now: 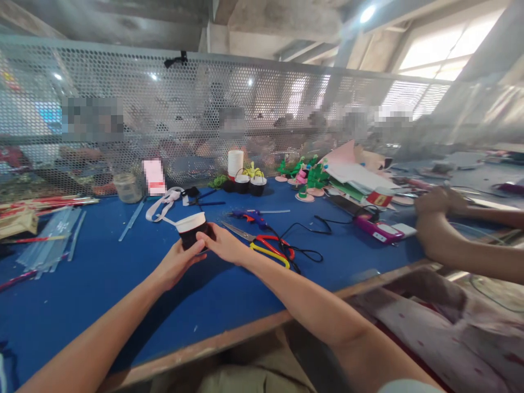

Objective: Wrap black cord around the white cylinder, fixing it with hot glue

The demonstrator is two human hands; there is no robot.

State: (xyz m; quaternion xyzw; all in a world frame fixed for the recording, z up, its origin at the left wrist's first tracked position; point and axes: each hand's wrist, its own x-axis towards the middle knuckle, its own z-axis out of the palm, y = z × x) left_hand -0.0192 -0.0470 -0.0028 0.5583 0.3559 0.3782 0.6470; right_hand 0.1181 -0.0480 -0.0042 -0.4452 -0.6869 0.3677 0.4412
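Between my two hands is a small paper cup (191, 225), black below with a white band round its top. My left hand (180, 263) grips its lower left side, the thumb pressed on the front. From the right, my right hand (221, 243) holds the cup with its fingers against the black wall. A white ribbon (158, 212) runs from the cup's rim back over the table in loose loops. Just right of my right hand lie scissors (272, 248) with red and yellow handles, and behind them a blue glue gun (251, 217) with a black cord.
Clear glue sticks (51, 240) lie at left beside a plastic jar (127, 188). At the back stand stacked white cups (235, 162), black-and-white cups (249, 184) and green craft figures (315, 177). A co-worker's arm (462, 240) rests at right. A perforated metal screen (135, 109) borders the table.
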